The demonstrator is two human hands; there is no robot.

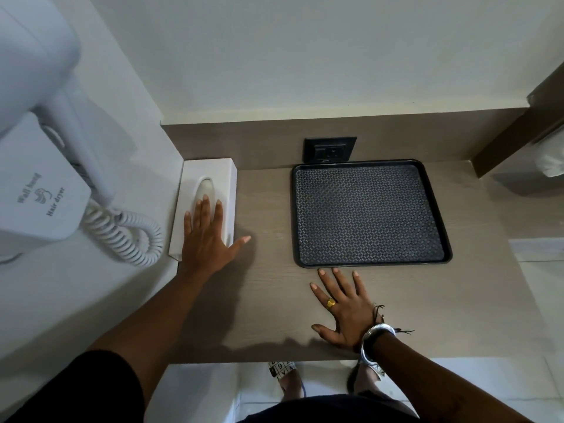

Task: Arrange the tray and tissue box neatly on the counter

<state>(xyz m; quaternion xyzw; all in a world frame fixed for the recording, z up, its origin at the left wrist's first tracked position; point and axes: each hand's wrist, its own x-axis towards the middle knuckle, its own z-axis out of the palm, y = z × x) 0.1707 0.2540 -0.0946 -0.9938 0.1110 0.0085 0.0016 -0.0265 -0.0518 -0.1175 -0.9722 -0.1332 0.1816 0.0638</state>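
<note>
Tissue box [210, 190] — white, with an oval slot on top — lies at the left edge of the wooden surface [265, 300], against the side wall and reaching back to the low back panel. The left hand [205, 236] rests flat on its near half, fingers [218, 213] spread wide and stretched toward the slot, thumb off the box's right edge over the wood; it grips nothing. The black tray [439, 209], its patterned floor bare, sits well apart to the right, its far rim just below a dark wall socket [330, 149]. The right hand [345, 312] lies palm-down on the surface just in front of the tray's near rim, fingers splayed, tips close to the rim — whether they touch it is unclear. It wears a gold ring [330, 303] and wrist bands. A wall-hung hair dryer [39, 190] with a coiled cord [128, 236] hangs at left.
</note>
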